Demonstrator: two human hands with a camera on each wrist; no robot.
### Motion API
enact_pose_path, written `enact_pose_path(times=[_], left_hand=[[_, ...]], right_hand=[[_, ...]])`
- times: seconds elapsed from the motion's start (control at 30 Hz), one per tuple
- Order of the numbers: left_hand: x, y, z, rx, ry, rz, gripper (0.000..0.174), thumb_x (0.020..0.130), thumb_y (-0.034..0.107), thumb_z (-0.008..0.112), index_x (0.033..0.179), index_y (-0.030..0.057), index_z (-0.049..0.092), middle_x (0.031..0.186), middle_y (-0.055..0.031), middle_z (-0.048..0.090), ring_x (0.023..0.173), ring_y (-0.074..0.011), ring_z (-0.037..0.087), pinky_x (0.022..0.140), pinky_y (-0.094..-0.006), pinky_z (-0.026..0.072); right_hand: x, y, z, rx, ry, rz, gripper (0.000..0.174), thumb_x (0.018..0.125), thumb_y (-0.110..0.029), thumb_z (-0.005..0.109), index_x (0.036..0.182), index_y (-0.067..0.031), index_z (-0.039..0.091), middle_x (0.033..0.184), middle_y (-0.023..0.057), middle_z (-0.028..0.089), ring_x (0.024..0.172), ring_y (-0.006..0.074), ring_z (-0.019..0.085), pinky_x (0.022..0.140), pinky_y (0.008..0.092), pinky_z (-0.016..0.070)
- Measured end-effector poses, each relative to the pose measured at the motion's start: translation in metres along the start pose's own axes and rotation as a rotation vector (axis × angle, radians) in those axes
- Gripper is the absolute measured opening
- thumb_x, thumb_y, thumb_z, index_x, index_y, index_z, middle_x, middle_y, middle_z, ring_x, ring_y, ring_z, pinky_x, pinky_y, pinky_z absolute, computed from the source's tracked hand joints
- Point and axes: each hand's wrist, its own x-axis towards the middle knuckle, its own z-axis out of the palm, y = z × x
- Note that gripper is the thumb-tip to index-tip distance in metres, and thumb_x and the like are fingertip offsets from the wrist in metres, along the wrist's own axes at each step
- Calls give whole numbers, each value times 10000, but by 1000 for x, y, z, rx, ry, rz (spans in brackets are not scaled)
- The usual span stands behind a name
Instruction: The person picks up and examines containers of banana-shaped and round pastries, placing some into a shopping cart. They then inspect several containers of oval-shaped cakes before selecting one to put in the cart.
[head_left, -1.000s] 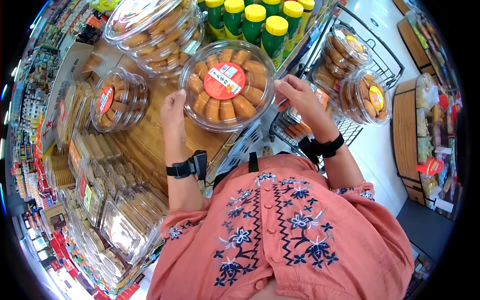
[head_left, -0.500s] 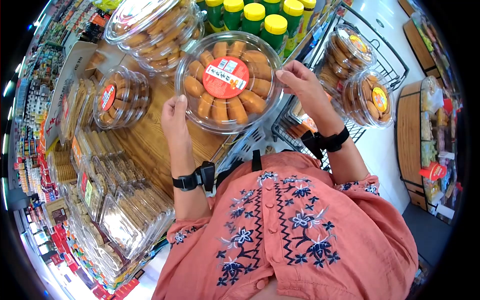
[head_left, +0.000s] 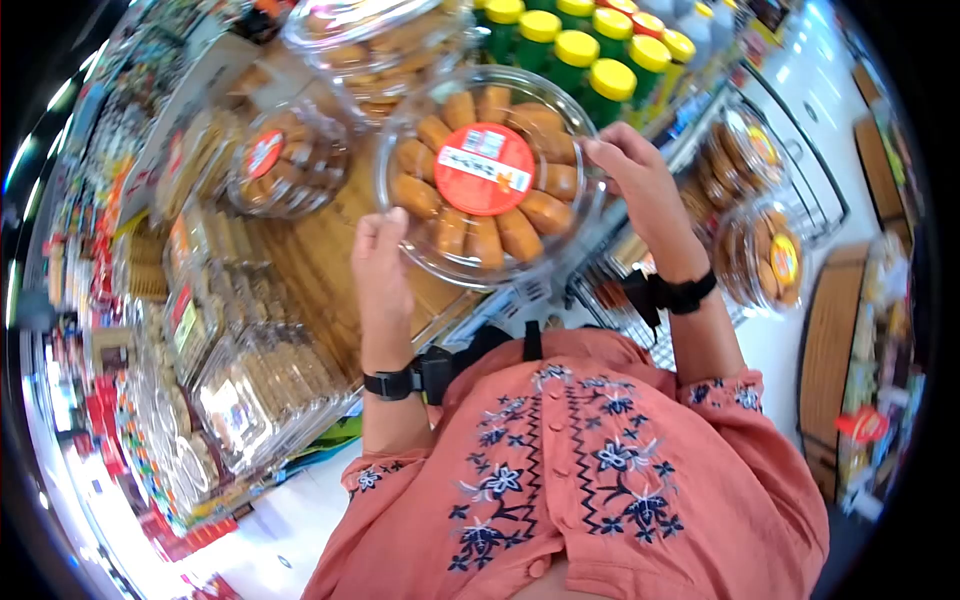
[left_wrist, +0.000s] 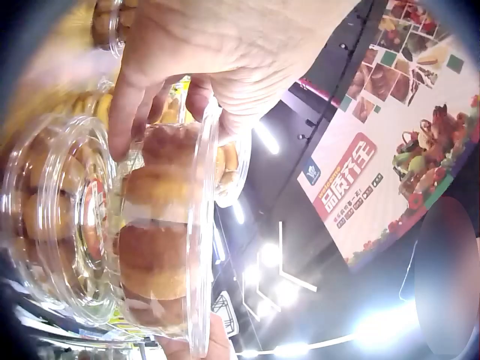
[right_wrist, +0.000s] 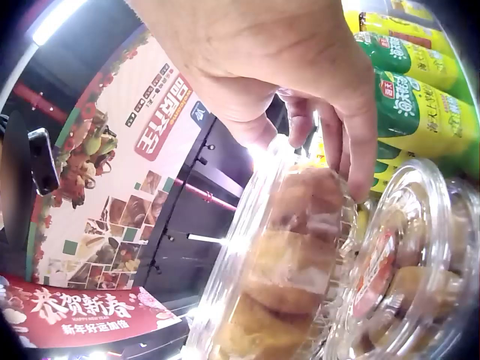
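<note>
While 2 bare hands support it from opposite sides, 1 round clear container of pastries appears above the right part of a wooden tabletop. About 12 golden-brown pastries form a ring inside, around 1 round red label. The left hand grips the near left rim, and the right hand grips the right rim, each pinching between thumb and curled fingers. Each wrist wears 1 black band, 2 in all.

On the far side stand at least 7 yellow-capped bottles, and to their left is 1 stack of round tubs; overlap hides its count. Left of the container sits 1 red-labelled tub, perhaps more beneath it. Near left are many flat clear packs, too crowded to count. At the right, 1 black wire cart holds at least 2 round tubs with yellow labels, 1 farther and 1 nearer.
</note>
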Motion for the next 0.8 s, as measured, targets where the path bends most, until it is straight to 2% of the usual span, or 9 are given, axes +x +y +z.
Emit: enact_pose_path(times=[0.17, 0.23, 0.33, 0.4, 0.47, 0.57, 0.6, 0.67, 0.8], left_hand=[[-20, 16, 6, -107, -2, -22, 259, 986, 233, 625, 1182, 67, 592, 1108, -51, 678, 989, -179, 660, 869, -327, 540], [-26, 18, 9, -137, 6, -13, 319, 983, 234, 617, 1245, 56, 579, 1166, -66, 668, 1041, -195, 649, 914, -348, 530], [-30, 26, 8, -112, 44, 34, 232, 969, 257, 639, 1110, 90, 561, 1014, -31, 658, 887, -146, 633, 782, -321, 534], [-32, 31, 4, -111, 61, 34, 306, 967, 274, 620, 1189, 77, 546, 1069, -46, 652, 930, -156, 631, 822, -329, 529], [-34, 40, 8, -159, 25, 46, 424, 973, 276, 586, 1320, 43, 514, 1191, -77, 632, 1036, -187, 629, 913, -365, 524], [-31, 49, 1, -188, 12, 59, 482, 976, 270, 576, 1374, 14, 483, 1265, -100, 611, 1109, -219, 622, 965, -394, 516], [-29, 49, -5, -200, -18, 61, 512, 981, 280, 576, 1395, -1, 467, 1292, -112, 605, 1179, -239, 600, 1012, -419, 495], [-26, 50, -12, -205, -6, 62, 503, 982, 288, 581, 1388, 9, 481, 1286, -107, 609, 1194, -239, 588, 1029, -420, 480], [-21, 52, -18, -245, 66, 52, 460, 989, 301, 584, 1356, 31, 521, 1279, -91, 619, 1206, -226, 574, 1046, -415, 457]], right_hand=[[4, -4, 15, 10, -38, 31, 197, 957, -275, 660, 958, -86, 605, 856, -55, 598, 753, 31, 514, 676, 210, 408], [9, -3, 17, 36, -69, 39, 203, 959, -274, 663, 991, -81, 608, 888, -45, 610, 790, 39, 547, 709, 214, 431], [6, -13, 33, 112, -100, 46, 221, 963, -269, 668, 1043, -72, 609, 942, -25, 625, 845, 59, 593, 762, 225, 466], [8, -14, 39, 135, -130, 42, 249, 965, -263, 675, 1095, -62, 605, 1001, 3, 635, 902, 93, 634, 833, 243, 499], [15, -8, 44, 189, -128, 45, 249, 966, -264, 675, 1094, -62, 606, 995, 2, 635, 900, 92, 632, 819, 238, 500], [25, -7, 60, 252, -157, 45, 256, 965, -265, 676, 1090, -52, 610, 973, -4, 630, 881, 72, 609, 781, 223, 502], [26, -11, 66, 259, -155, 53, 256, 965, -263, 675, 1092, -50, 612, 966, -6, 629, 874, 66, 601, 770, 220, 499], [31, -10, 77, 250, -158, 52, 251, 993, -267, 637, 1126, -55, 616, 984, -24, 636, 873, 57, 592, 788, 231, 491], [35, -10, 101, 309, -160, 22, 293, 1001, -303, 603, 1114, -34, 630, 921, -27, 596, 848, 57, 555, 762, 216, 456]])
